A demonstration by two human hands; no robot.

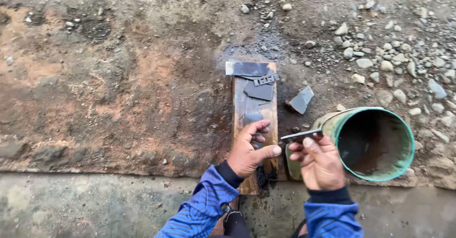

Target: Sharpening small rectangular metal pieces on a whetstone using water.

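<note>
Outdoors on stony ground, left hand point(248, 150) presses fingers onto wooden block point(255, 119) while right hand point(319, 161) pinches thin metal blade point(300, 134), apparently mid-positioning; next calls for steady placement.

Wooden plank point(255, 110): worn, damp-looking, dark stains, charred black at near end. Flat metal pieces point(259, 91) on it: dull grey sheet, matt, rough-cut edges; one more grey scrap point(301, 99) on the ground point(118, 91). Thin metal strip point(300, 134) in right hand point(319, 164): grey, slight sheen. Green can point(375, 143): painted metal, chipped rim, rusty brown inside. Ground is rough packed dirt, wet patches, loose grey gravel point(394, 57). Sleeves point(204, 205): blue knit cloth, dark cuffs. Left hand point(249, 150) grimy.
</note>
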